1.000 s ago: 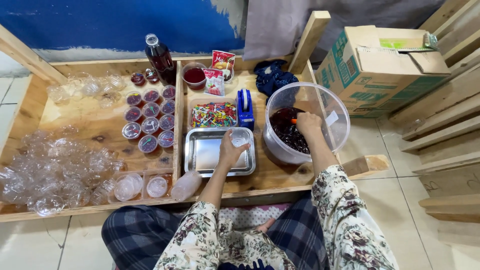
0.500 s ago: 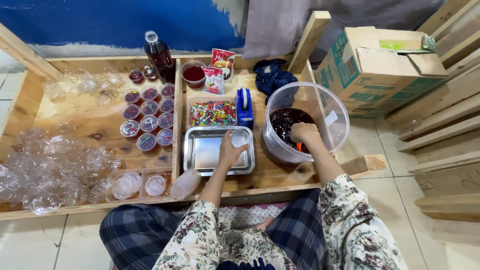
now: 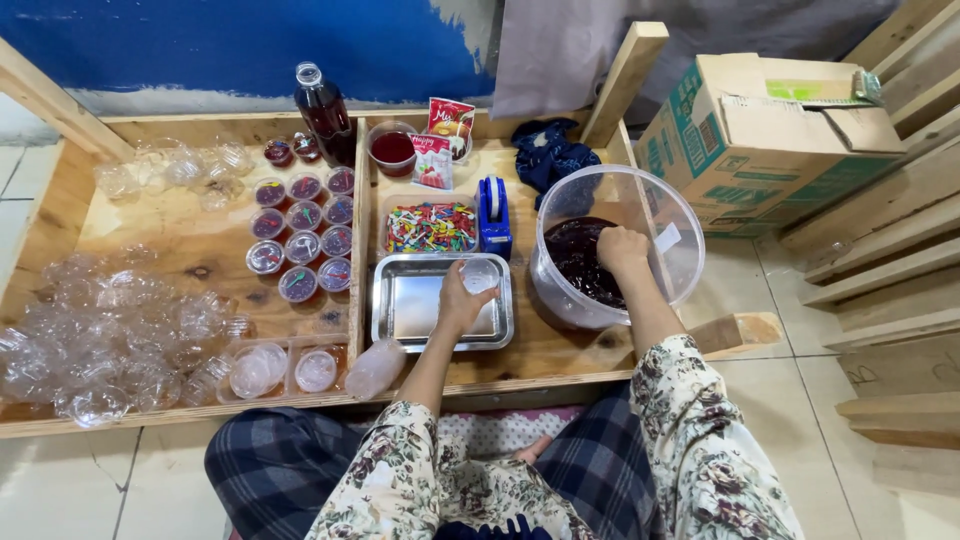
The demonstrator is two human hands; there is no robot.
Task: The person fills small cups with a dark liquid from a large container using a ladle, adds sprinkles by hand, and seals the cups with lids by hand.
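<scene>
**Small clear cup held over the steel tray, other hand in the tub**

The small clear cup is a round, see-through plastic pot, apparently empty, held tilted above the far right corner of the steel tray. The left hand grasps it from below, fingers curled round its side. The tray is shallow, rectangular and shiny, and lies on the wooden worktop just in front of the person's knees.

Just right of the tray stands a large clear tub with dark red jelly in its bottom. The right hand reaches down inside it, knuckles up and fingers bent over the jelly; whether it grips anything cannot be told.

To the left, heaps of empty clear cups cover the worktop. Beyond the tray sit a box of coloured sprinkles and a blue tape dispenser; left of them stand rows of filled, lidded cups. Farthest back stands a dark bottle, with a cardboard box off to the right.
</scene>
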